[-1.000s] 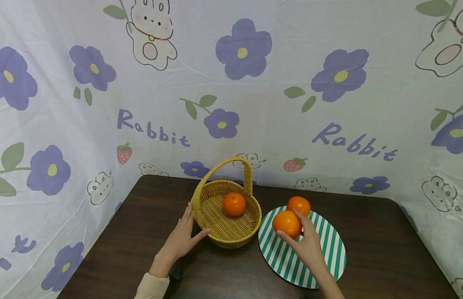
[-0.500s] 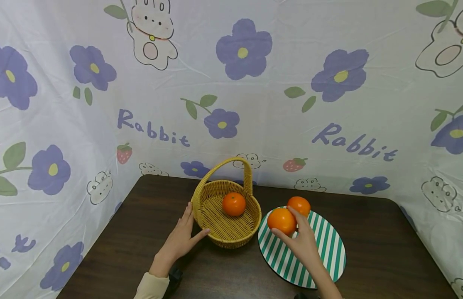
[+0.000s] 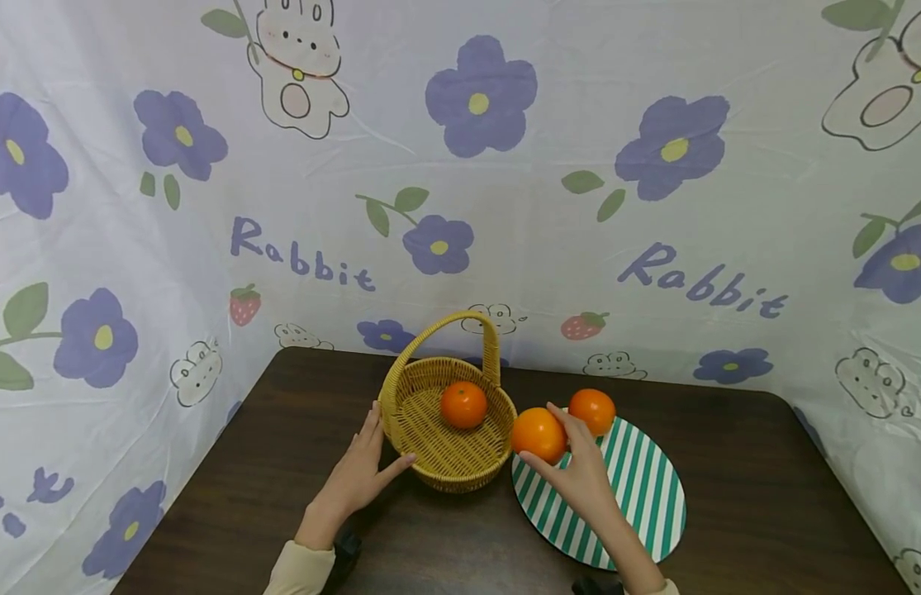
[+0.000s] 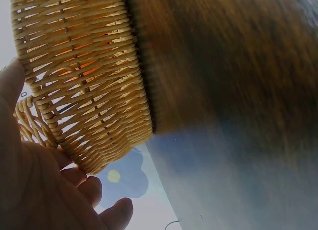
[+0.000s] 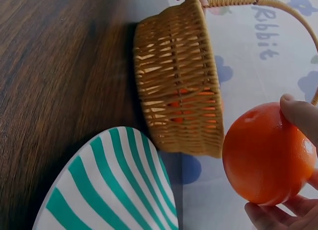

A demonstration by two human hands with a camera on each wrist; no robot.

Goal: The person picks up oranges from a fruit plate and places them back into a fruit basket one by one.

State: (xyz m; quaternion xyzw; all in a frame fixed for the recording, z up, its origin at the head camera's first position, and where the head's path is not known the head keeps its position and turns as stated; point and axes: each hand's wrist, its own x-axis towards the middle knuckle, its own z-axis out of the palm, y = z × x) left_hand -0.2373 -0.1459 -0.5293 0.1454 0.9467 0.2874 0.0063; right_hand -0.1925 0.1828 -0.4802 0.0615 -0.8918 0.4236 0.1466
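My right hand [image 3: 579, 479] holds an orange [image 3: 538, 435] between thumb and fingers, raised above the plate beside the basket's right rim. In the right wrist view, that orange [image 5: 266, 153] is smooth and glossy. The yellow wicker basket [image 3: 460, 475], with its tall arched handle, has one orange [image 3: 463, 405] inside. My left hand [image 3: 356, 475] rests against the basket's left side, thumb stretched along the near rim and fingers extended. The left wrist view has those fingertips [image 4: 89, 190] at the woven wall [image 4: 94, 91].
A round green-and-white striped plate [image 3: 638, 496] lies right of the basket, with another orange [image 3: 592, 411] at its far edge. All of it is on a dark wooden table [image 3: 750, 479]. A cloth with flowers and rabbits [image 3: 519, 207] hangs behind.
My right hand has carried its orange leftward, from over the plate to the basket's right rim. The left hand has stayed on the basket.
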